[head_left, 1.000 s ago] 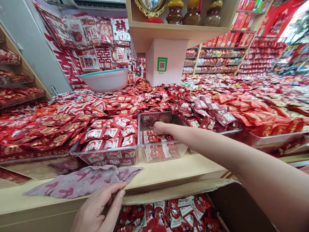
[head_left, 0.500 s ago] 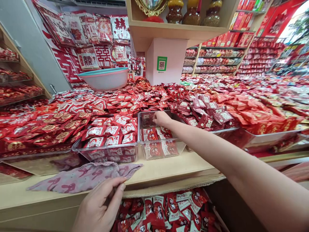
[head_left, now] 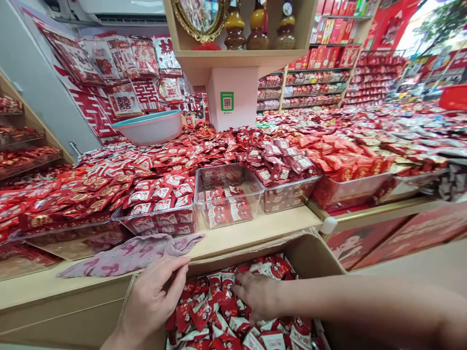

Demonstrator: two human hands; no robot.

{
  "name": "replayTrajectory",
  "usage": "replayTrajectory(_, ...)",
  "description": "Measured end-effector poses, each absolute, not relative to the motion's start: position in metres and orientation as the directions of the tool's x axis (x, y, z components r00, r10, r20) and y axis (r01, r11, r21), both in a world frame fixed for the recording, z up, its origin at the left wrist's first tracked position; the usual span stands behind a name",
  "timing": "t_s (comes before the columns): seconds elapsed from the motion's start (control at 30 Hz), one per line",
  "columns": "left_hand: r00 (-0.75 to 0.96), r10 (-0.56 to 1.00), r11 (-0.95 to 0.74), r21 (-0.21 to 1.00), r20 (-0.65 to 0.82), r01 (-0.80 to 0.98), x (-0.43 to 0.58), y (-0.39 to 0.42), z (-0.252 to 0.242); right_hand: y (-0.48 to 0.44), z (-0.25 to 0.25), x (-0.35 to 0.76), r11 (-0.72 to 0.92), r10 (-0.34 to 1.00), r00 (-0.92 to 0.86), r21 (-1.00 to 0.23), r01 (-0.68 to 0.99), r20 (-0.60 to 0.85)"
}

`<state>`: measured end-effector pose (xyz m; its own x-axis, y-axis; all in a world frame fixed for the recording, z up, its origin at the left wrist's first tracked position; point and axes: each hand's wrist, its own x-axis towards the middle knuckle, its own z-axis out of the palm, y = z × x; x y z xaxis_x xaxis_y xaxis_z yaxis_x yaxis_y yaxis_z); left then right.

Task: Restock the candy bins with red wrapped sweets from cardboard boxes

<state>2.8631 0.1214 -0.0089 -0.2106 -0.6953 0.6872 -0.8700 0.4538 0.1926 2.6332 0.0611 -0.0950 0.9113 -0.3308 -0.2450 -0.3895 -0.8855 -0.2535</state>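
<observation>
My right hand [head_left: 257,294] reaches into a cardboard box [head_left: 306,248] of red-and-white candy packets [head_left: 200,313]. Its fingers are spread over the packets, slightly blurred, with no packet visibly gripped. At the box's near-left side, my left hand [head_left: 155,291] has thumb and forefinger closed on the box's edge; its other fingers are mostly hidden. On the counter above the box stands a clear plastic bin [head_left: 257,197], with a few matching packets [head_left: 226,206] at its bottom. A lilac patterned cloth [head_left: 127,253] lies behind my left hand.
Heaped bins of red packets [head_left: 166,197] line the counter [head_left: 233,238] on both sides. A white-and-blue basin [head_left: 149,129] sits on the packets at back left. A pillar [head_left: 237,85] with a QR code supports a wooden shelf [head_left: 237,59] above.
My right hand has moved from inside the clear bin down into the cardboard box. Packets remain in the bin. My left hand stays at the box edge, and the view has shifted to the right.
</observation>
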Motion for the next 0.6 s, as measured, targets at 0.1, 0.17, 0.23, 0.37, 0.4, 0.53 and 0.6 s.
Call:
replayTrajectory(0.1, -0.333, -0.698, 0.533, 0.148, 0.634, -0.833, 2.852, 0.124, -0.008, 0.051, -0.122, 2.635, -0.913, -0.37, 0.904, -0.099, -0.397, -0.212)
replayTrajectory(0.17, -0.381, -0.711, 0.562, 0.151, 0.591, -0.813, 2.846, 0.125, -0.008, 0.051, -0.126, 2.637, -0.907, -0.405, 0.898, -0.047, -0.418, -0.172)
replayTrajectory(0.23, -0.41, -0.718, 0.583, 0.163, 0.563, -0.796, 2.841, 0.124, -0.009, 0.052, -0.124, 2.639, -0.891, -0.447, 0.88, -0.013, -0.454, -0.159)
replayTrajectory(0.37, -0.402, -0.748, 0.585, 0.238, 0.528, -0.775, 2.832, 0.124, -0.007, 0.05, -0.116, 2.638, -0.902, -0.414, 0.889, -0.046, -0.43, -0.197)
replayTrajectory(0.4, -0.38, -0.768, 0.568, 0.277, 0.515, -0.775, 2.83, 0.125, -0.006, 0.049, -0.111, 2.636, -0.911, -0.388, 0.9, -0.068, -0.408, -0.2)
replayTrajectory(0.53, -0.177, -0.909, 0.365, 0.513, 0.377, -0.777, 2.814, 0.135, -0.005, 0.051, -0.07, 2.624, -0.884, -0.371, 0.925, -0.272, -0.379, -0.084)
replayTrajectory(0.6, -0.068, -0.972, 0.206, 0.681, 0.223, -0.702, 2.803, 0.138, -0.002, 0.059, -0.041, 2.618, -0.708, -0.529, 0.845, -0.587, -0.392, 0.073)
